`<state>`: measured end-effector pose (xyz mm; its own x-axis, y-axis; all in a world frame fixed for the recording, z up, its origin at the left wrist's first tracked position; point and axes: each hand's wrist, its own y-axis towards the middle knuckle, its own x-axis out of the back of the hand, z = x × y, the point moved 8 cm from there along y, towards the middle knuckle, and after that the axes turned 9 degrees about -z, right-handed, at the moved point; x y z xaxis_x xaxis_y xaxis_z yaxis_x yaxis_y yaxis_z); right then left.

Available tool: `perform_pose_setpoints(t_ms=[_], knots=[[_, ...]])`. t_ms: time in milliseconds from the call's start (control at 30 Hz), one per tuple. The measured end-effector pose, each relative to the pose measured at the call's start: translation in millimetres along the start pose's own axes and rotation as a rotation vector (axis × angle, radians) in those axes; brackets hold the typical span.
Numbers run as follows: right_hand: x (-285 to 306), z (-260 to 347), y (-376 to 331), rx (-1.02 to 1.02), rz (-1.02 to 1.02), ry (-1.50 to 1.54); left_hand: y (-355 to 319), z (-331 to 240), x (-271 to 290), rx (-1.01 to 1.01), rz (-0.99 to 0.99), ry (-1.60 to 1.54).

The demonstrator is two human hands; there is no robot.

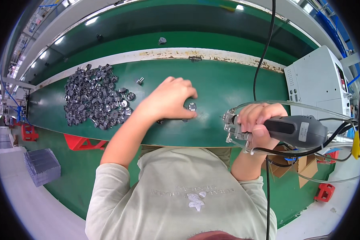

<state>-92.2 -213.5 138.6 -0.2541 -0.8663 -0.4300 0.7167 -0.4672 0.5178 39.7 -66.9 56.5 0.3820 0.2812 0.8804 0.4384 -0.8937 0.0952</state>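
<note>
My left hand [170, 98] rests palm down on the green bench top [228, 84], fingers curled over a few small metal parts; one round silver part [192, 106] lies at its fingertips. My right hand [258, 122] grips a grey powered hand tool [294, 130] with a metal head pointing left, clear tubes and black cables trailing from it. The tool's tip hangs about a hand's width to the right of the silver part.
A large pile of small metal parts [93, 96] covers the bench's left side, with a stray piece [140, 81] beside it. A grey control box [322, 86] stands at the right. A black cable [264, 52] hangs down. Red crates [84, 142] and cardboard boxes [296, 166] sit on the floor.
</note>
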Motion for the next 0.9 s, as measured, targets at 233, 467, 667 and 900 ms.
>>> perform_pose_setpoints(t_ms=[233, 467, 667, 900], knots=[[-7, -17, 3, -0.073, -0.013, 0.058, -2, -1, -36, -0.069, -0.061, -0.168], [-8, -24, 4, -0.034, -0.017, 0.035, -1, -7, -33, -0.069, -0.173, -0.168], [-12, -28, 6, -0.045, -0.011, 0.041, -4, -5, -43, -0.128, -0.146, -0.184], [-17, -35, 6, -0.060, -0.022, 0.017, -6, 3, -34, -0.086, -0.218, -0.239]])
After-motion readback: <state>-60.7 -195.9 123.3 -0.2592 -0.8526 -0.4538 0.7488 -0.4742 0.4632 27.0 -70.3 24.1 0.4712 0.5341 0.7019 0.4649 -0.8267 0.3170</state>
